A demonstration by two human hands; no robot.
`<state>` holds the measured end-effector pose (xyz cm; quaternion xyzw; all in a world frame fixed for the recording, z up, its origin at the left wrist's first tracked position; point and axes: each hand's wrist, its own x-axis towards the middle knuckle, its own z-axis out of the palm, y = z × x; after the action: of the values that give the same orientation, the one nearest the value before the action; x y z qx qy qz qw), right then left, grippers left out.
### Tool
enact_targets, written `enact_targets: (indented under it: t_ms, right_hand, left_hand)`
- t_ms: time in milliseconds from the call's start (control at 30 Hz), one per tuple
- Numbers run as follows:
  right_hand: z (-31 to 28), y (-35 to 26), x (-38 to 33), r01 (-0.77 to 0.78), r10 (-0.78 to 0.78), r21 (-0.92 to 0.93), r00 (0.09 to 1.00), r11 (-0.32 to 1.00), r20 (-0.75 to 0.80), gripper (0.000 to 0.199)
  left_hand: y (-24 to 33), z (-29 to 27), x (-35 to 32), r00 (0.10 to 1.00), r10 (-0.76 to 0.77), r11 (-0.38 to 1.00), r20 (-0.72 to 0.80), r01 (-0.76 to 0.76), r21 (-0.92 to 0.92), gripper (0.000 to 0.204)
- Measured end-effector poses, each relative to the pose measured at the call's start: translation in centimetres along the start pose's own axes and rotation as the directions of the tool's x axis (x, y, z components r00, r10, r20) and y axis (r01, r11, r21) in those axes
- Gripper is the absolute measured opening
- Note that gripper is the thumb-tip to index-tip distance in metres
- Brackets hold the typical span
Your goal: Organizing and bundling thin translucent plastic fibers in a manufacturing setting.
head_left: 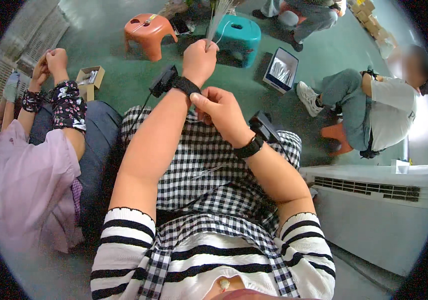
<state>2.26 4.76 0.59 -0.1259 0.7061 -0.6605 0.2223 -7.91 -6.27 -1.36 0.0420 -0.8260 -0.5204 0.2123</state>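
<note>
Pinching a bundle of thin, pale strands (pixel 219 20) in the left hand (pixel 199 59), grip pressed together at one end, with tips fanning upward past a teal stool (pixel 244 36). Curling the right hand (pixel 222 111) just beside the black band (pixel 187 86) on the left wrist, grip drawn inward; impossible to tell if holding something. Wearing a black-and-white checked apron (pixel 209 145), with loose strands (pixel 207 172) across the lap.

Left hand (pixel 199 61) clenched, right hand (pixel 222 112) curled
</note>
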Motion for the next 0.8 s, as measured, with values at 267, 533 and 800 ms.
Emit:
enact_targets:
  t_ms: [267,533,800]
  right_hand:
    - [-0.2,-0.1,0.2,0.033,-0.026,0.398,0.999,0.917,-0.023,0.020]
    - [-0.7,-0.4,0.3,-0.087,0.071,0.440,0.996,0.894,0.053,0.018]
    - [-0.3,-0.5,0.2,0.037,-0.043,-0.057,0.994,0.998,-0.104,0.022]
  left_hand:
    - [0.1,0.3,-0.2,0.997,-0.047,0.998,0.068,0.049,-0.031,0.022]
    - [-0.2,0.3,0.1,0.995,-0.046,0.999,0.089,0.046,0.002,0.022]
    - [0.6,0.3,-0.4,0.995,-0.050,0.994,0.081,0.042,0.099,0.024]
